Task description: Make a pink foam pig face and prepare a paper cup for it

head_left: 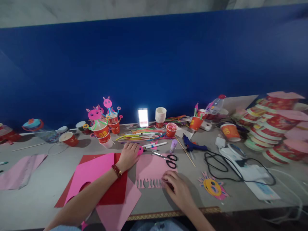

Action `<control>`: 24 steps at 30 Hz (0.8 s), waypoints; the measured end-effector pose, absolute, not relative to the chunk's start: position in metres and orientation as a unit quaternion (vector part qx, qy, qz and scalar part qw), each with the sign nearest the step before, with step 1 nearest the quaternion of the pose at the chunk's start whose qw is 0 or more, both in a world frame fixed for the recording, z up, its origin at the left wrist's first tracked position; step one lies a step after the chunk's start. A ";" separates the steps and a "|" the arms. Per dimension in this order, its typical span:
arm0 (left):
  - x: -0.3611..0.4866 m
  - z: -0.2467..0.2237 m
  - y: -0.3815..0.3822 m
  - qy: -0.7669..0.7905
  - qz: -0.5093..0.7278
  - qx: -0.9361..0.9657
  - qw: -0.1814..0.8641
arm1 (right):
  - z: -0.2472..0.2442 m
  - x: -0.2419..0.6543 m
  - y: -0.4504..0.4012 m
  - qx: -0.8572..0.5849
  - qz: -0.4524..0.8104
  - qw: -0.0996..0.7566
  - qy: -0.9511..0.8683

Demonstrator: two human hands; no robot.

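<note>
R hand (pixel 173 183) half-open, fingertips touching cut edge, pink ppr (pixel 151 170).

Gap beside right hand (pixel 178 190), cutout (pixel 212 187) (yellow-faced) beyond.

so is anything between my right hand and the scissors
Nothing visible stands between your right hand and the scissors. Only the flat pale pink sheet and bare tabletop show around that short gap.

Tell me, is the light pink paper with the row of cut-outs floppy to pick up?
The light pink paper is probably light and floppy, because it looks thin and flat. It might tear where the cut-outs leave only narrow bits.
</note>
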State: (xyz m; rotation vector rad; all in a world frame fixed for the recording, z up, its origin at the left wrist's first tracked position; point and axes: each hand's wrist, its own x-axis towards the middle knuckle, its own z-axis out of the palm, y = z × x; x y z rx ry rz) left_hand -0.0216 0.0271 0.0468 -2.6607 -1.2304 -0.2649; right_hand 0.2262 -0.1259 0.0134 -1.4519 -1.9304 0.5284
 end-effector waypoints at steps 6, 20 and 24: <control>-0.035 0.049 0.036 -0.440 -0.130 -0.883 0.094 | 0.011 0.225 -0.126 -0.546 0.187 0.348 -0.738; -0.030 0.033 -0.045 -0.163 -0.007 -0.984 -0.074 | 0.023 0.266 -0.114 -0.614 0.132 0.422 -0.654; -0.036 0.027 -0.047 -0.183 -0.028 -0.981 -0.052 | 0.028 0.277 -0.105 -0.634 0.084 0.400 -0.656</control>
